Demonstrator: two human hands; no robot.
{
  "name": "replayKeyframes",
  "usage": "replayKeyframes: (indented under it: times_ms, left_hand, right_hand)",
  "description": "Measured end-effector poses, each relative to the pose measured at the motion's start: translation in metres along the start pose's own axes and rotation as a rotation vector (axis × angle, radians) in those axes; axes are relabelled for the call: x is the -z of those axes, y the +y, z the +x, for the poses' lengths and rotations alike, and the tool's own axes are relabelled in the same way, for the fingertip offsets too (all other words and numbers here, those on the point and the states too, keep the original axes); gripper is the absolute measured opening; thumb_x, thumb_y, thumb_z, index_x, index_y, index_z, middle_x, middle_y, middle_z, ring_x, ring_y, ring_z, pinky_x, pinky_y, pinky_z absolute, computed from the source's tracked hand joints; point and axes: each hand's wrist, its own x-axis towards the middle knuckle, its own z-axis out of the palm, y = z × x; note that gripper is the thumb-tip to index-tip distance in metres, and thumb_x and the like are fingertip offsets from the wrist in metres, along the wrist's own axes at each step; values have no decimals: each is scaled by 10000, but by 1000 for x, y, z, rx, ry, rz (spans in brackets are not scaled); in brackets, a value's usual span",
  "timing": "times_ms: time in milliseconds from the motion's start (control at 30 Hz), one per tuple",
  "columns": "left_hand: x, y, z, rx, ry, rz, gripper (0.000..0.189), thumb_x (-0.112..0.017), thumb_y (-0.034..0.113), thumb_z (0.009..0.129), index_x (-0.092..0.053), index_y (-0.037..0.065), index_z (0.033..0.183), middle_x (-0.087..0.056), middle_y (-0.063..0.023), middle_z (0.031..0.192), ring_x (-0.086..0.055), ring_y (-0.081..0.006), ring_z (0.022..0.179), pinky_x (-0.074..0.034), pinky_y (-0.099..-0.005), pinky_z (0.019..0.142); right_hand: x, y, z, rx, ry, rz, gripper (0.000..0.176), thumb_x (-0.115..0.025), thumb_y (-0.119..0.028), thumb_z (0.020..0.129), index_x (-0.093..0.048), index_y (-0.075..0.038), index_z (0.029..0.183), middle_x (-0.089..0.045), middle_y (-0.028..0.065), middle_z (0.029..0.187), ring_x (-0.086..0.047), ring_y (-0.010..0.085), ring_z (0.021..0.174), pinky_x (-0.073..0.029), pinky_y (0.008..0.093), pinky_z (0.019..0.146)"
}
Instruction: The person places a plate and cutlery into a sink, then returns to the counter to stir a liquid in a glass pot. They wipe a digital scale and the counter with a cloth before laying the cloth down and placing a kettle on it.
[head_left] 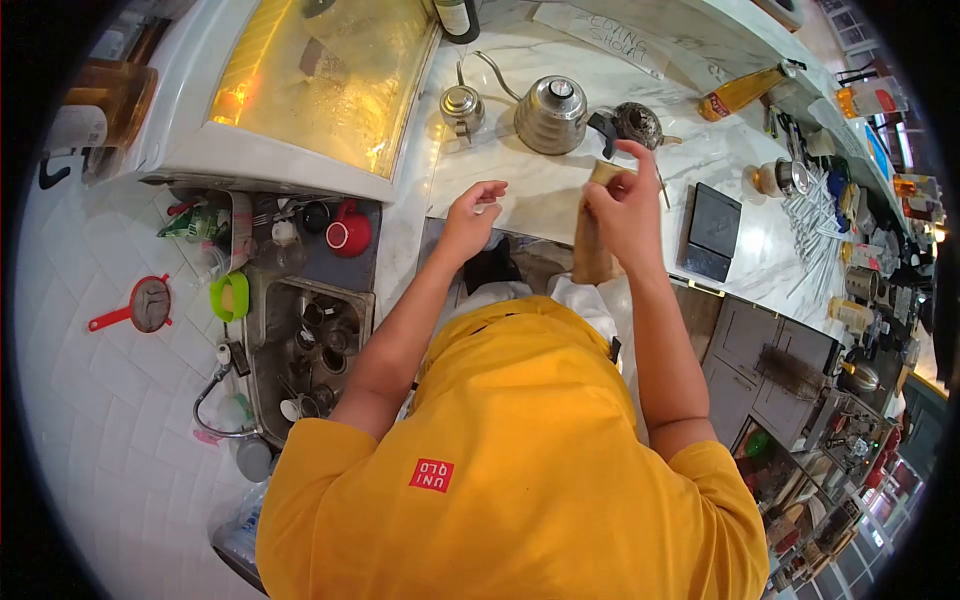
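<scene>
My right hand (625, 205) pinches the upper end of a long, limp brown cloth (592, 245) that hangs down over the counter's front edge. Whether it is a plain rag or a cloth strainer, I cannot make out. To its left, my left hand (474, 218) is raised near the counter edge, fingers curved and apart, with nothing in it. Behind the hands stand a steel gooseneck kettle (551, 118) with a black handle and a smaller steel pot (462, 110). A dark round metal vessel (637, 124) sits beyond my right hand.
A black digital scale (713, 225) lies right of my hand on the marble counter (510, 180). Further right are a portafilter (782, 178), a pile of metal straws (822, 215) and an orange bottle (742, 92). Left are a lit display case (310, 85) and a sink (262, 345) holding metal cups.
</scene>
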Motion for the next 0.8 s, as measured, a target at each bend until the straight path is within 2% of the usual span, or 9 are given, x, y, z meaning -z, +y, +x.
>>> replayKeyframes:
  times_ms: [100, 200, 267, 400, 467, 567, 600, 700, 800]
  left_hand:
    - [12, 1, 2, 211, -46, -117, 359, -559, 157, 986, -623, 111, 1336, -683, -36, 1244, -625, -145, 1092, -483, -314, 900]
    - [20, -11, 6, 310, -9, -92, 363, -567, 211, 996, -622, 111, 1340, -686, -57, 1226, -638, -148, 1038, -491, -312, 861]
    - [24, -15, 7, 348, 22, -47, 371, -592, 223, 988, -626, 93, 1333, -688, -71, 1217, -646, -157, 1006, -499, -315, 850]
    - [9, -39, 16, 219, 44, 157, 390, -665, 246, 951, -656, 45, 1285, -718, -88, 1094, -669, -171, 891, -523, -314, 807]
    - [-7, -51, 24, 137, 30, 251, 409, -709, 261, 924, -674, 21, 1253, -735, -100, 1004, -683, -181, 844, -538, -316, 780]
    - [-32, -21, 23, 192, 6, 348, 484, -772, 323, 849, -688, -10, 1190, -750, -165, 980, -725, -280, 894, -560, -369, 814]
    - [-38, -27, 28, 147, 59, 406, 480, -802, 332, 815, -706, -3, 1144, -756, -152, 975, -730, -286, 882, -568, -386, 810]
    - [-42, -26, 38, 166, 77, 508, 411, -812, 316, 795, -736, 11, 1059, -761, -138, 948, -734, -286, 880, -572, -379, 811]
    - [-40, -26, 45, 197, 44, 515, 334, -807, 288, 787, -755, 26, 986, -764, -123, 921, -735, -268, 869, -573, -374, 810]
  right_hand:
    - [-27, 39, 25, 6, 15, -271, 631, -718, -117, 825, -430, -73, 1385, -663, 105, 790, -668, 208, 720, -529, 353, 682]
    - [-65, 110, 48, -125, -1, -85, 585, -738, -201, 831, -505, -85, 1354, -685, 117, 807, -694, 250, 762, -540, 394, 744]
    - [-65, 124, 43, -65, 16, -215, 536, -730, -223, 842, -548, -82, 1326, -699, 118, 826, -703, 270, 772, -544, 408, 754]
    - [-28, 164, 29, -46, 148, -321, 457, -718, -240, 849, -614, -63, 1257, -711, 136, 943, -691, 326, 893, -530, 435, 850]
    - [1, 181, 19, 44, 300, -573, 495, -711, -231, 847, -586, -43, 1287, -680, 176, 1038, -639, 359, 1032, -481, 466, 960]
    - [22, 190, 7, -117, 397, -780, 543, -711, -211, 831, -556, -33, 1320, -647, 220, 1070, -586, 380, 1104, -432, 483, 1031]
    - [23, 185, 6, -97, 384, -818, 584, -705, -204, 822, -524, -11, 1343, -644, 264, 1067, -598, 420, 1076, -456, 499, 1007]
    - [18, 169, 13, -236, 255, -570, 598, -704, -203, 810, -521, 3, 1341, -655, 288, 1085, -614, 455, 1054, -484, 499, 979]
    - [12, 183, 23, -260, 250, -699, 561, -683, -179, 803, -560, 27, 1311, -696, 272, 1074, -667, 438, 1024, -527, 484, 909]
